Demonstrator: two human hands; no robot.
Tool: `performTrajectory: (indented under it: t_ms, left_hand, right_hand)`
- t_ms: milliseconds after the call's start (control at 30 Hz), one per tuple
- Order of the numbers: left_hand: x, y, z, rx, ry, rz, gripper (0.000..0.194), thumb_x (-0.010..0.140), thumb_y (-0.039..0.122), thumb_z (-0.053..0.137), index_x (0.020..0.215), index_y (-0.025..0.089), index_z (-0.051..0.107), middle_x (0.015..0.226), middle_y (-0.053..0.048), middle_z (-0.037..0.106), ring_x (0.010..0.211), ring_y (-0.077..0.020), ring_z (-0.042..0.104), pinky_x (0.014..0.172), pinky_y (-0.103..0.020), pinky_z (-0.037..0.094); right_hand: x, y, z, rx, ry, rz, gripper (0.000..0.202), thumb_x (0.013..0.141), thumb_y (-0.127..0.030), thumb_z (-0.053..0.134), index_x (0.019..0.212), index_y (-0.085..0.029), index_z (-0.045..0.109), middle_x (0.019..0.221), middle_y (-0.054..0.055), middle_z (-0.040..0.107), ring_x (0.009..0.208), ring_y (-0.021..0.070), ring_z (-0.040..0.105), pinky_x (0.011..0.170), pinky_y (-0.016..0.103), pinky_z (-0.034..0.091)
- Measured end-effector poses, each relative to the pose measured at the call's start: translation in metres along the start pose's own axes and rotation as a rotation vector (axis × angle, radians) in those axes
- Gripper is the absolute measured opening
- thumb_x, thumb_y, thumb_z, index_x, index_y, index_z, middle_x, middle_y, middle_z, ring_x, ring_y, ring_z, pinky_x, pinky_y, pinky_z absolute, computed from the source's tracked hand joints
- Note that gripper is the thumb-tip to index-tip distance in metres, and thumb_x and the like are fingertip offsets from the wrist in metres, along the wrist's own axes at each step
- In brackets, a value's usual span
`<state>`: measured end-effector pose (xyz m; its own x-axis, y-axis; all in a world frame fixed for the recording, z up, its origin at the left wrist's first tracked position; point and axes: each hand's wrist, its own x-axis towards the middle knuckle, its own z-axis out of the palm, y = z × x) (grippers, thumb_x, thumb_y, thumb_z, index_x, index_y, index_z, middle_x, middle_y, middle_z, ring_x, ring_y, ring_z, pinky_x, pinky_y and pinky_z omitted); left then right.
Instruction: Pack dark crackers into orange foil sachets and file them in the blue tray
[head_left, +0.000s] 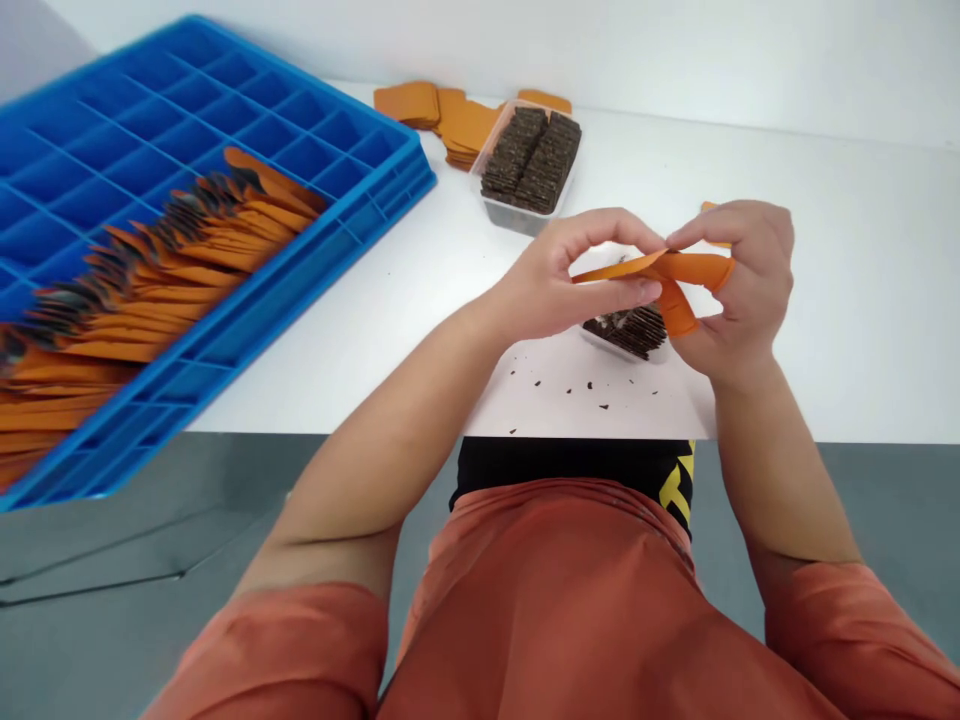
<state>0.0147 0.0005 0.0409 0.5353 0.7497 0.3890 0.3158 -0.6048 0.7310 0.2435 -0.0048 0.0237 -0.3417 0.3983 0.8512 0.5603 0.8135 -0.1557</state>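
Observation:
Over the table, both hands grip a small orange paper sleeve [694, 268] whose right part is spread into two flaps. My left hand [574, 265] pinches its left part between thumb and fingers. My right hand [750, 270] is closed on it from the other side, fingertips at the top edge and the flaps reaching toward the palm. Directly below, partly hidden by the hands, is a clear tub [651, 352] of thin dark brown pieces [634, 330] standing in a row. I cannot make out whether anything is inside the sleeve.
A blue compartment tray [300, 245] at left holds many filled orange sleeves [161, 310] with dark tops. Behind, another clear tub [517, 215] packed with dark pieces [531, 160] stands against stacked orange sleeves [465, 125]. Dark crumbs [589, 386] lie near the table's front edge.

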Motion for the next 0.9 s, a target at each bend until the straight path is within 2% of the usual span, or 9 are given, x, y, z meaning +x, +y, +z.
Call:
performTrajectory:
  t_ms: [133, 300, 367, 467, 533, 633, 700, 800, 900]
  left_hand:
    - [0.002, 0.005, -0.003, 0.269, 0.123, 0.112, 0.022, 0.110, 0.047, 0.062, 0.117, 0.031, 0.077, 0.117, -0.005, 0.082, 0.117, -0.0263, 0.076, 0.114, -0.057, 0.061]
    - [0.005, 0.025, -0.019, 0.454, 0.056, 0.132, 0.026, 0.112, 0.047, 0.056, 0.108, 0.031, 0.075, 0.115, -0.010, 0.080, 0.116, -0.0318, 0.075, 0.107, -0.058, 0.059]
    - [0.004, 0.034, -0.024, 0.445, 0.052, 0.113, 0.025, 0.112, 0.049, 0.058, 0.106, 0.030, 0.073, 0.112, -0.009, 0.079, 0.112, -0.0307, 0.075, 0.102, -0.054, 0.061]
    - [-0.001, 0.038, -0.021, 0.386, 0.159, 0.072, 0.031, 0.115, 0.052, 0.051, 0.106, 0.028, 0.069, 0.111, -0.008, 0.077, 0.107, -0.0271, 0.075, 0.095, -0.050, 0.063]
    - [-0.006, 0.031, -0.011, 0.341, 0.248, 0.031, 0.035, 0.118, 0.054, 0.041, 0.111, 0.029, 0.066, 0.114, -0.006, 0.075, 0.109, -0.0245, 0.076, 0.094, -0.047, 0.063]
    - [-0.012, 0.018, -0.001, 0.267, 0.293, 0.011, 0.033, 0.119, 0.054, 0.038, 0.118, 0.030, 0.061, 0.117, -0.005, 0.074, 0.108, -0.0207, 0.076, 0.089, -0.040, 0.063]
    - [-0.012, 0.016, -0.003, 0.253, 0.236, 0.049, 0.029, 0.115, 0.054, 0.051, 0.125, 0.029, 0.061, 0.121, -0.007, 0.075, 0.108, -0.0212, 0.076, 0.087, -0.037, 0.063]
    - [-0.003, 0.027, -0.019, 0.384, -0.013, 0.119, 0.031, 0.107, 0.046, 0.066, 0.129, 0.025, 0.069, 0.120, -0.008, 0.080, 0.104, -0.0239, 0.077, 0.086, -0.037, 0.060]
    - [0.008, 0.045, -0.037, 0.568, -0.242, 0.108, 0.023, 0.106, 0.038, 0.062, 0.113, 0.024, 0.079, 0.099, -0.004, 0.081, 0.086, -0.0220, 0.074, 0.075, -0.035, 0.052]
  right_hand:
    - [-0.007, 0.008, 0.005, 0.045, -0.030, 0.141, 0.013, 0.098, -0.048, 0.079, 0.095, -0.036, 0.081, 0.103, 0.005, 0.077, 0.108, 0.0332, 0.072, 0.108, 0.069, 0.053]
    - [-0.006, 0.002, 0.004, 0.143, 0.043, 0.209, 0.010, 0.096, -0.048, 0.084, 0.096, -0.038, 0.081, 0.098, 0.004, 0.078, 0.103, 0.0335, 0.072, 0.103, 0.066, 0.055]
    - [-0.004, -0.004, 0.001, 0.190, 0.166, 0.186, 0.012, 0.093, -0.046, 0.088, 0.101, -0.039, 0.082, 0.096, 0.004, 0.080, 0.095, 0.0317, 0.074, 0.093, 0.062, 0.059]
    - [-0.002, -0.009, 0.000, 0.349, 0.319, 0.215, 0.035, 0.087, -0.043, 0.097, 0.118, -0.040, 0.081, 0.103, 0.004, 0.083, 0.096, 0.0307, 0.078, 0.088, 0.056, 0.064]
    - [-0.003, -0.008, 0.003, 0.487, 0.287, 0.304, 0.040, 0.086, -0.046, 0.097, 0.122, -0.038, 0.081, 0.106, 0.004, 0.084, 0.100, 0.0292, 0.079, 0.088, 0.052, 0.066]
    - [-0.005, -0.004, 0.009, 0.647, 0.181, 0.404, 0.024, 0.091, -0.050, 0.093, 0.106, -0.034, 0.084, 0.098, 0.001, 0.083, 0.087, 0.0220, 0.078, 0.078, 0.043, 0.065]
    - [-0.005, -0.003, 0.011, 0.651, 0.164, 0.430, 0.022, 0.091, -0.051, 0.092, 0.095, -0.031, 0.084, 0.089, 0.000, 0.082, 0.078, 0.0180, 0.074, 0.072, 0.038, 0.062]
    - [-0.004, -0.006, 0.011, 0.615, 0.107, 0.446, 0.023, 0.090, -0.048, 0.092, 0.090, -0.027, 0.082, 0.086, 0.000, 0.082, 0.074, 0.0156, 0.072, 0.070, 0.035, 0.058]
    - [-0.004, -0.010, 0.009, 0.586, 0.012, 0.423, 0.018, 0.092, -0.043, 0.087, 0.093, -0.026, 0.081, 0.090, 0.001, 0.082, 0.078, 0.0165, 0.073, 0.074, 0.036, 0.059]
